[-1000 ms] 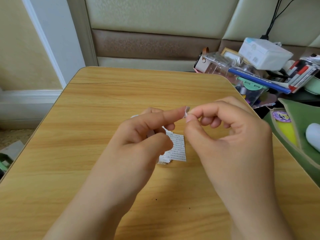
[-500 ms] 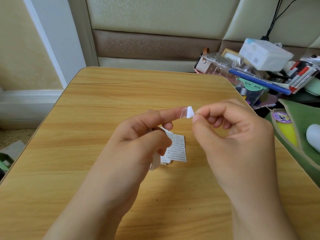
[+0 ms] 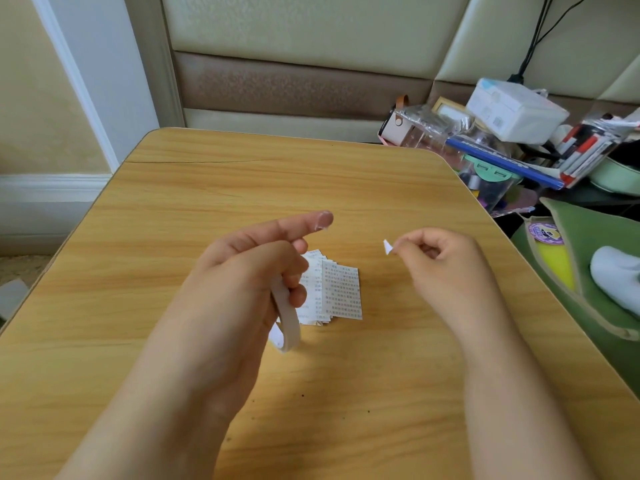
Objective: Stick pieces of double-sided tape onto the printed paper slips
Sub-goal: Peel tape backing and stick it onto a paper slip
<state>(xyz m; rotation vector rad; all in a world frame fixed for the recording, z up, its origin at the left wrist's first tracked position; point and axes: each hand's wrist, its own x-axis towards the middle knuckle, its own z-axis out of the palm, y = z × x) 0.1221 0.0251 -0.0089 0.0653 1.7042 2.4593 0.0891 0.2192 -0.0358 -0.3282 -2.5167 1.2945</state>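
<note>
Wooden desk (image 3: 207, 188), slips (image 3: 341, 289) mid-desk; left hand (image 3: 249, 271) grips tape strip (image 3: 287, 320), forefinger out, right hand (image 3: 440, 261) pinching a white scrap (image 3: 388, 247).

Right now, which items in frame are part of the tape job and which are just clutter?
In the job:
- left hand, gripping the tape roll
- right hand, pinching a small white tape piece
- printed paper slips on the table

Lying about:
- white box
- green pouch
- blue folder
</note>
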